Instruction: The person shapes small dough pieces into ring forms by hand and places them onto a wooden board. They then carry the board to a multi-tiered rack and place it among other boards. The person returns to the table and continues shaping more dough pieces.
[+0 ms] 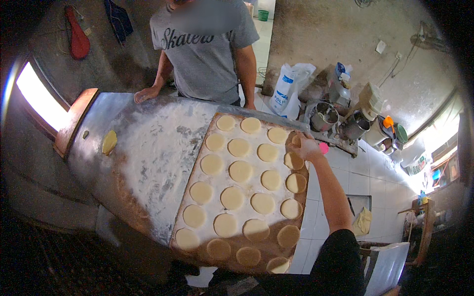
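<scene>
My right arm reaches up from the lower right, in a black sleeve. At the far right corner of a flour-dusted wooden board (269, 116), my right hand (307, 147) is closed at the edge of a flat dough round (295, 140); its fingers partly cover that round. Rows of similar pale dough rounds (240, 171) lie spaced apart over the board. Shadow falls across the near rows and the right edge. My left hand does not show.
Left of the board, loose flour (163, 138) coats the metal table (94, 130), with a small dough piece (109, 142) farther left. Across it stands a person in a grey shirt (205, 59), one hand (146, 94) on the edge. Pots (324, 117) and a white plastic bag (289, 91) stand beyond.
</scene>
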Tool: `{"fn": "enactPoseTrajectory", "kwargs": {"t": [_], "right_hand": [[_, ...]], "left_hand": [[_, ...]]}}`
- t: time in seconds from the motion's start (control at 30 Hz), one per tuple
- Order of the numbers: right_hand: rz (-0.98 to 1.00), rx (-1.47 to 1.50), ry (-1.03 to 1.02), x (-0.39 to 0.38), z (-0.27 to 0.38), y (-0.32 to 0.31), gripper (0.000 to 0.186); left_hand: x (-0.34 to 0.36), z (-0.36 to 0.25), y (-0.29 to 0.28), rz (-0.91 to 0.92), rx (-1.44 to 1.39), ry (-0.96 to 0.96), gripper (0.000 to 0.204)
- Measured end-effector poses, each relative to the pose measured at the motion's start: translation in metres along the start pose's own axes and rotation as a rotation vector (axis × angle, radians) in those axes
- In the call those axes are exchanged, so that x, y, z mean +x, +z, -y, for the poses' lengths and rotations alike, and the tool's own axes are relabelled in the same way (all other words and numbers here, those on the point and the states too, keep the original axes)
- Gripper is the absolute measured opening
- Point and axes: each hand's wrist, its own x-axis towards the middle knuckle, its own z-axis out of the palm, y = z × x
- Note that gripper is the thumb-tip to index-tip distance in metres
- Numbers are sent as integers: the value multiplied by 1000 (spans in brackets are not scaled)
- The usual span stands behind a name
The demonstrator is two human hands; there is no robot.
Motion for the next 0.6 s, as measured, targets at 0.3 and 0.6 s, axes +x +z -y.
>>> {"fn": "enactPoseTrajectory", "kwargs": {"t": [0.3,0.6], "right_hand": [[39,90,-207,3,-6,15,64],[-405,320,-80,-72,26,-39,41]], "left_hand": [[-17,24,-26,96,55,-47,24],[-36,55,-66,182,109,-115,23]]}}
